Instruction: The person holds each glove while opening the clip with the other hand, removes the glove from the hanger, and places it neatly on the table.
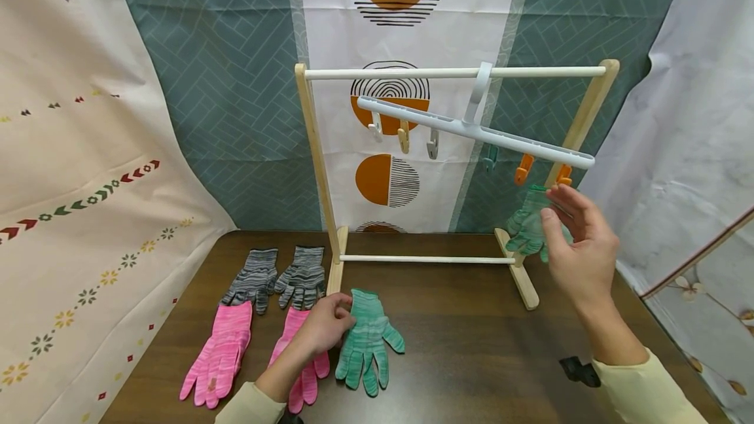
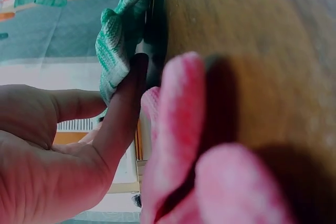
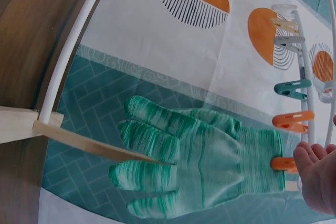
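Observation:
On the table lies a green knit glove [image 1: 368, 339], cuff away from me. My left hand [image 1: 328, 322] pinches its edge near the cuff; the left wrist view shows thumb and finger [image 2: 123, 114] at the fabric. A second green glove [image 3: 210, 156] hangs by its cuff from the end orange clip [image 3: 284, 164] of a white hanger [image 1: 471, 129], which tilts down to the right. Close beside that clip is my right hand [image 1: 583, 247], thumb and fingers apart, with nothing seen between them.
The hanger hooks over a wooden rack's white top bar [image 1: 394, 74]. More clips hang from it, including another orange clip [image 1: 523, 169] and a teal clip [image 1: 490, 157]. Left on the table lie two grey gloves [image 1: 256, 277] and two pink gloves [image 1: 219, 352].

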`<control>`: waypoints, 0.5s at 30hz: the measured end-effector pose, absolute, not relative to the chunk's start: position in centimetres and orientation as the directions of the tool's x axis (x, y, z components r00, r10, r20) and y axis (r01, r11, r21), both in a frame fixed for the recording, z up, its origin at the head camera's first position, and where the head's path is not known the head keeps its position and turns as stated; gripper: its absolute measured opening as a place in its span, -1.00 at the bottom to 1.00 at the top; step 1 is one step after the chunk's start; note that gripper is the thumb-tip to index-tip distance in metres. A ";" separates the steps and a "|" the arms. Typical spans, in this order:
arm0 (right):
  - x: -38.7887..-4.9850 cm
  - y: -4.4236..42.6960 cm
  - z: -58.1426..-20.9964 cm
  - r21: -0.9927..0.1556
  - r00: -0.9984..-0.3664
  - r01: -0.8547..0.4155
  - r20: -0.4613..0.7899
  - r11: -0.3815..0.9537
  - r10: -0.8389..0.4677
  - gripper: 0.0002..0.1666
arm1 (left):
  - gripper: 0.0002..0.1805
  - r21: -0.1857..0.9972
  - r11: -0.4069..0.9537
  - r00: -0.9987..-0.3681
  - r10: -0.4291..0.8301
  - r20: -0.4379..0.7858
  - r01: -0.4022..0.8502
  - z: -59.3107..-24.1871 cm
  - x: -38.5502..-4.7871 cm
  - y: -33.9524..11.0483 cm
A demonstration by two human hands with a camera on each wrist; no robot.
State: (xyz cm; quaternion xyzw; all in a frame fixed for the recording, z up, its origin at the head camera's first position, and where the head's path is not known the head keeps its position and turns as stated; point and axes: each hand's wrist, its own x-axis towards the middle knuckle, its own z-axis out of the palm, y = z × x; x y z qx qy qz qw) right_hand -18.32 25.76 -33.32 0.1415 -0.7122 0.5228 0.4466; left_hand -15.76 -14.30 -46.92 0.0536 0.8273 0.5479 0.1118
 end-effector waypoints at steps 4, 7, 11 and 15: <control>-18.1 26.3 -33.5 -0.613 -0.554 -0.665 0.788 0.428 0.269 -0.50 | -0.55 0.906 0.423 -0.970 0.209 -0.127 -0.027 -47.0 -15.7 -14.4; -18.1 26.8 -33.7 -0.613 -0.551 -0.648 0.787 0.452 0.278 -0.51 | -0.55 0.902 0.430 -0.972 0.200 -0.124 -0.027 -47.0 -15.7 -14.4; -18.1 27.4 -33.8 -0.617 -0.544 -0.635 0.785 0.465 0.297 -0.52 | -0.56 0.906 0.423 -0.975 0.188 -0.116 -0.026 -46.8 -15.6 -14.4; -18.1 27.9 -33.8 -0.611 -0.534 -0.628 0.789 0.482 0.303 -0.52 | -0.58 0.914 0.404 -0.979 0.174 -0.108 -0.029 -46.6 -15.3 -14.6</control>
